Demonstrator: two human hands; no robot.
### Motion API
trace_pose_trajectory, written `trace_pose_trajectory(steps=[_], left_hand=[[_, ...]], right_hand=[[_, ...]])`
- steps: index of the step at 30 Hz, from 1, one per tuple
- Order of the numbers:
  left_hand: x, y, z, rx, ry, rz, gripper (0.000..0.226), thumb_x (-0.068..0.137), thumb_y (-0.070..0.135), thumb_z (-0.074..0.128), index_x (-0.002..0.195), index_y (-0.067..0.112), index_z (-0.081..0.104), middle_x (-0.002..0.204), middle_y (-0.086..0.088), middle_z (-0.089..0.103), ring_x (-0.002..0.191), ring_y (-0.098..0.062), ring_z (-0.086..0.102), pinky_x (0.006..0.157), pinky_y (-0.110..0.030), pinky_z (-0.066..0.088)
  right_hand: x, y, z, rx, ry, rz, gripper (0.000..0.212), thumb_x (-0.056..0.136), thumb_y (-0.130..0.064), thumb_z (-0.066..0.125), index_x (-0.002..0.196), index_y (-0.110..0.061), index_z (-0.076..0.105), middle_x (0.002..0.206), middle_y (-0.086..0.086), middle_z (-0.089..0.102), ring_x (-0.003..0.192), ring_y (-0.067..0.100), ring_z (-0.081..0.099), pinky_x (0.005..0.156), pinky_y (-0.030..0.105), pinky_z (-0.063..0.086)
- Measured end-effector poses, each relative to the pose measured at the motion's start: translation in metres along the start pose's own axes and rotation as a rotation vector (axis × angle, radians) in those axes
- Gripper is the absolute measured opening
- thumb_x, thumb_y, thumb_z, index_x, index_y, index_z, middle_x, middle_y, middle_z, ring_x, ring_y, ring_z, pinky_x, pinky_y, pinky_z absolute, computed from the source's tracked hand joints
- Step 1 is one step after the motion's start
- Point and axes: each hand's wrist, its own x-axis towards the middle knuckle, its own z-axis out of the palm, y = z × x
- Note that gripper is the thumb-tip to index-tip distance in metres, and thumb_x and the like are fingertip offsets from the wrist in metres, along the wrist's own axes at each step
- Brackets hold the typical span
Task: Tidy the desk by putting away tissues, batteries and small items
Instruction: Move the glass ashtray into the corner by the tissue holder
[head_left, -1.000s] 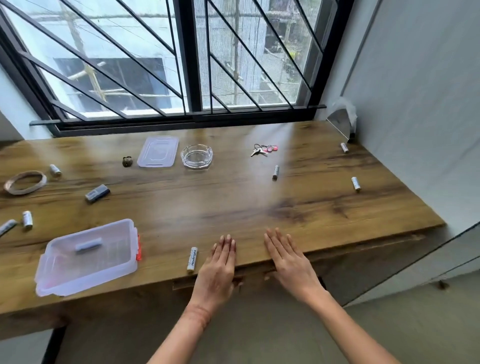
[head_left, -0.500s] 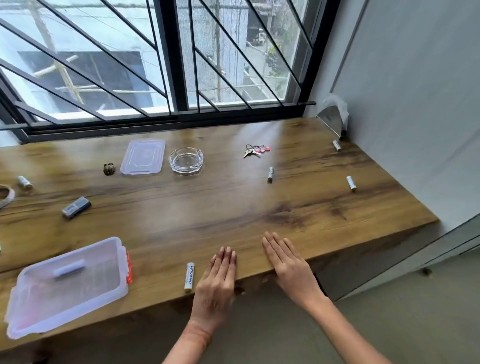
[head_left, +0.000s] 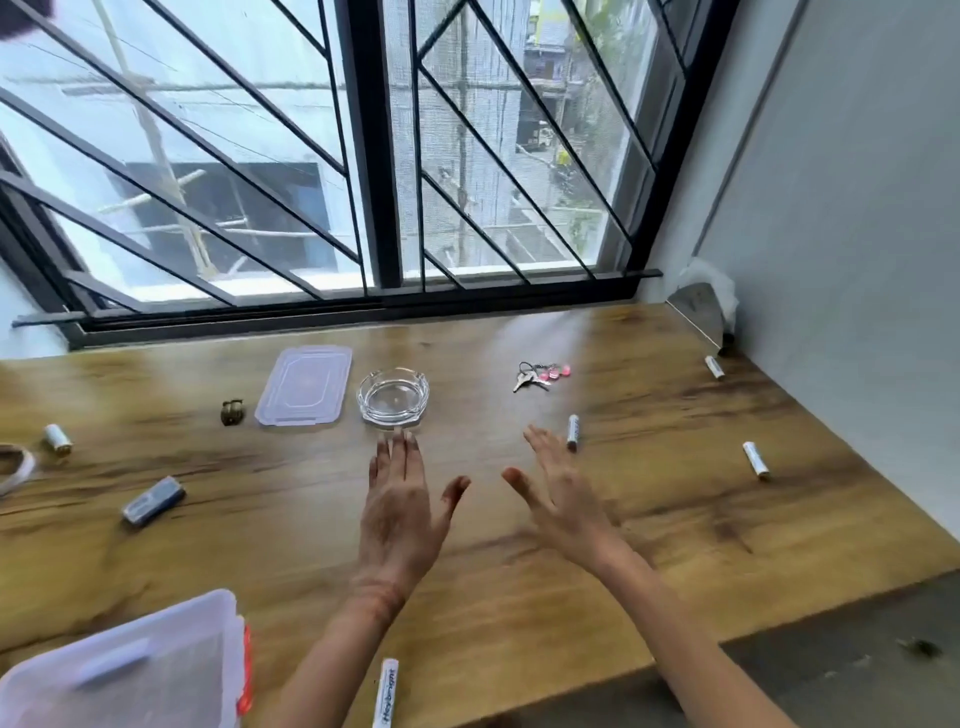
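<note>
A barred window (head_left: 363, 156) runs along the far edge of a wooden desk (head_left: 519, 597), with a grey wall (head_left: 857, 208) on the right. Both hands are over the middle of the desk, fingers spread open and holding nothing: the left hand (head_left: 400, 514) just short of a glass ashtray (head_left: 393, 396), the right hand (head_left: 558, 499) beside a battery (head_left: 572, 432). Further batteries lie near the right edge (head_left: 756, 459), near the far right corner (head_left: 715, 367), at the near edge (head_left: 386, 692) and by the left edge (head_left: 57, 438). A tissue holder (head_left: 701, 309) stands in the far right corner. Keys (head_left: 537, 375) lie right of the ashtray, a clear lid (head_left: 305, 385) left of it, then a small dark clip (head_left: 232, 412). A clear plastic box (head_left: 130, 670) sits at the near left corner, with something in it that is too blurred to identify.
</note>
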Motion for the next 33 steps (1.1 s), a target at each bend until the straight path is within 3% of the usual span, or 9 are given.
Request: trace_pose_trajectory(steps=[5,11,15,19,22,25,27,29,33], left_hand=[[0.057,-0.033,0.007,-0.218,0.008,-0.222,0.086,0.088,0.047,0.049,0.146,-0.001,0.009,0.156,-0.017,0.010,0.146,-0.026,0.005,0.116,-0.029,0.007],[0.102,-0.055,0.012,-0.227,-0.052,-0.375,0.105,0.074,0.041,0.072,0.147,0.001,0.008,0.156,-0.013,0.013,0.142,-0.025,0.022,0.110,-0.027,0.024],[0.117,-0.065,0.020,-0.333,-0.025,-0.462,0.092,0.066,0.028,0.081,0.141,0.006,0.033,0.143,-0.013,0.042,0.129,-0.027,0.043,0.104,-0.025,0.031],[0.123,-0.069,0.024,-0.411,0.046,-0.535,0.071,0.067,0.006,0.075,0.132,0.009,0.047,0.130,-0.011,0.057,0.120,-0.026,0.053,0.093,-0.023,0.038],[0.125,-0.072,0.024,-0.493,0.071,-0.497,0.063,0.061,0.009,0.076,0.120,0.019,0.058,0.112,-0.001,0.068,0.110,-0.021,0.061,0.087,-0.021,0.043],[0.129,-0.062,0.018,-0.562,0.067,-0.408,0.070,0.058,0.012,0.078,0.121,0.031,0.055,0.100,0.026,0.062,0.106,-0.006,0.060,0.086,-0.013,0.046],[0.137,-0.046,0.012,-0.584,0.084,-0.341,0.071,0.063,0.003,0.079,0.127,0.019,0.054,0.098,0.033,0.052,0.102,0.002,0.054,0.078,-0.004,0.041],[0.148,-0.026,0.009,-0.627,0.060,-0.257,0.078,0.065,-0.002,0.077,0.134,0.017,0.047,0.103,0.035,0.044,0.105,0.006,0.050,0.086,-0.010,0.038],[0.174,0.017,0.022,-0.684,-0.040,-0.110,0.078,0.068,0.000,0.076,0.138,0.014,0.042,0.117,0.026,0.040,0.120,-0.001,0.044,0.099,-0.014,0.033]], right_hand=[[0.088,0.001,0.037,0.052,-0.083,0.001,0.063,0.092,-0.036,0.051,0.142,-0.006,0.028,0.152,0.009,0.027,0.141,0.017,0.022,0.110,0.019,0.014],[0.157,-0.007,0.077,0.082,-0.232,-0.056,0.086,0.075,-0.034,0.074,0.141,-0.005,0.028,0.145,0.011,0.038,0.135,0.023,0.035,0.110,0.026,0.026],[0.181,0.007,0.095,0.095,-0.279,-0.070,0.095,0.057,-0.042,0.079,0.136,-0.008,0.037,0.135,0.008,0.049,0.125,0.021,0.045,0.107,0.034,0.036],[0.184,0.012,0.100,0.168,-0.258,-0.054,0.080,0.064,-0.027,0.074,0.134,-0.011,0.039,0.129,-0.006,0.049,0.119,0.006,0.045,0.099,0.003,0.029],[0.183,0.013,0.096,0.164,-0.240,-0.061,0.081,0.074,-0.011,0.069,0.143,-0.008,0.027,0.137,0.003,0.049,0.124,0.010,0.044,0.098,0.010,0.030],[0.181,0.012,0.082,0.168,-0.198,-0.050,0.085,0.075,-0.012,0.072,0.145,-0.008,0.024,0.144,0.006,0.041,0.132,0.014,0.038,0.106,0.017,0.029],[0.180,0.012,0.064,0.182,-0.145,-0.035,0.089,0.071,-0.012,0.077,0.144,-0.006,0.025,0.147,-0.001,0.028,0.137,0.008,0.025,0.109,0.008,0.018],[0.178,0.016,0.040,0.202,-0.074,-0.008,0.093,0.069,-0.011,0.079,0.144,-0.006,0.024,0.140,-0.009,0.019,0.132,0.001,0.017,0.103,-0.003,0.008],[0.172,0.041,-0.008,0.265,0.058,0.116,0.093,0.066,-0.005,0.080,0.143,-0.012,0.028,0.142,-0.004,0.041,0.131,0.005,0.038,0.110,0.023,0.032]])
